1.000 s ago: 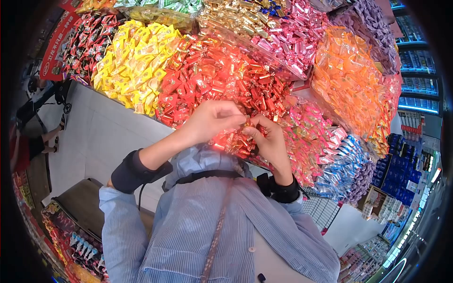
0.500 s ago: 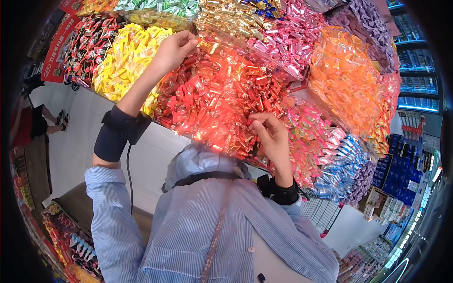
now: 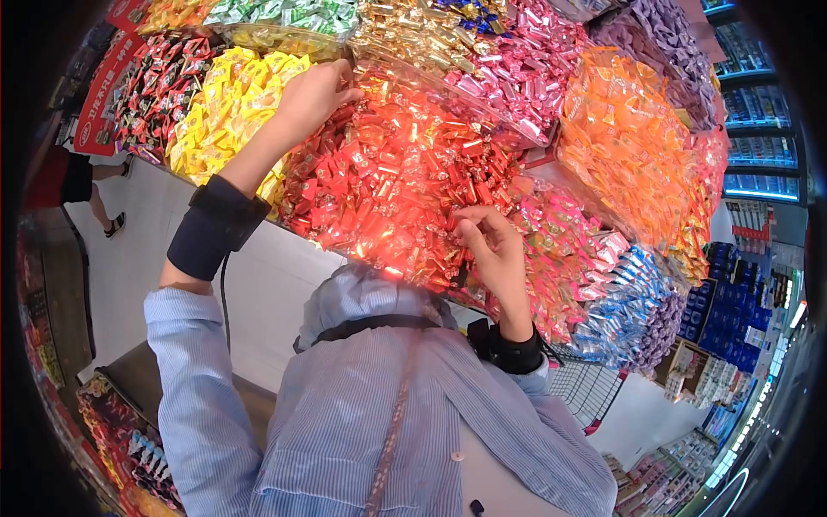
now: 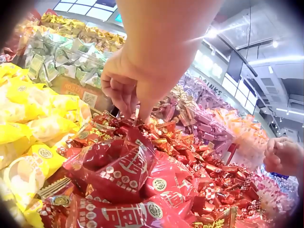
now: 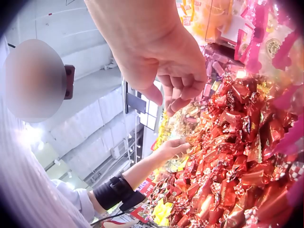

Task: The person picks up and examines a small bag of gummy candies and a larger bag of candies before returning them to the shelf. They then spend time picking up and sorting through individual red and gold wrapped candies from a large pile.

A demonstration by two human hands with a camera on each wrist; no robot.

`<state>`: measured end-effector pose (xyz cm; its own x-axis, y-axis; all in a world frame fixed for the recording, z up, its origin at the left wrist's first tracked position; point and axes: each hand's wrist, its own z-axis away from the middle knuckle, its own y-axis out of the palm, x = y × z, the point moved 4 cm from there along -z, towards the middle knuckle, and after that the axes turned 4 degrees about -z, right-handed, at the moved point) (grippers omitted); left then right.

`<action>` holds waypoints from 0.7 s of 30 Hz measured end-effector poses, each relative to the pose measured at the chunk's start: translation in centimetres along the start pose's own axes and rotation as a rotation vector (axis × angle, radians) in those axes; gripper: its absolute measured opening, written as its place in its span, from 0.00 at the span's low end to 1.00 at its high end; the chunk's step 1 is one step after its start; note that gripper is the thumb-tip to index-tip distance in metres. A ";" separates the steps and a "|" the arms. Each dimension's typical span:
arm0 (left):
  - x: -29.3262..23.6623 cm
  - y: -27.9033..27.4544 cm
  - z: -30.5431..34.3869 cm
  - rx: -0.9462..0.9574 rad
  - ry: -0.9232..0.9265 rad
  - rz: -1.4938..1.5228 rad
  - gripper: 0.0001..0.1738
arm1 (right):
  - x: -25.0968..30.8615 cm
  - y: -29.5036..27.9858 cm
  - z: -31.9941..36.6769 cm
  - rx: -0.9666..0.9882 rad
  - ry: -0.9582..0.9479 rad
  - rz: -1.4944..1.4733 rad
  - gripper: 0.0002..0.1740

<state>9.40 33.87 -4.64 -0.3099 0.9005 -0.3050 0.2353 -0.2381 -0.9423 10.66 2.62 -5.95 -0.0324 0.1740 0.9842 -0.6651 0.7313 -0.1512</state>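
Note:
My left hand (image 3: 314, 99) reaches to the far left part of the red candy heap (image 3: 388, 164), beside the yellow candies (image 3: 228, 121). In the left wrist view its thumb and fingers point down and pinch at a dark red wrapped candy (image 4: 134, 124), largely hidden among the others. Larger red packets (image 4: 118, 166) with white lettering lie nearer the wrist camera. My right hand (image 3: 495, 246) hovers over the near right side of the red heap. In the right wrist view its fingers (image 5: 178, 92) are loosely curled, with nothing held.
Pink candies (image 3: 551, 250), orange candies (image 3: 620, 138) and gold candies (image 3: 413, 34) surround the red heap. A clear divider (image 3: 448, 82) runs along its far side. A wire shopping cart (image 3: 586, 392) stands at the right, and another person's legs (image 3: 99, 202) show at the left.
My left hand has left the right hand and gone forward and left to the red heap's far edge, then dipped slightly. The right hand has stayed nearly in place.

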 end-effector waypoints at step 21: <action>-5.8 -0.4 16.5 0.063 -0.087 0.613 0.08 | -1.4 7.2 -0.1 0.428 -0.523 0.822 0.11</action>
<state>-4.12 22.79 -4.77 -0.2098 0.5611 -0.8007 0.3402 -0.7259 -0.5978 5.94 7.71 -8.39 -0.8397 0.1292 0.5274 -0.4972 0.2076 -0.8425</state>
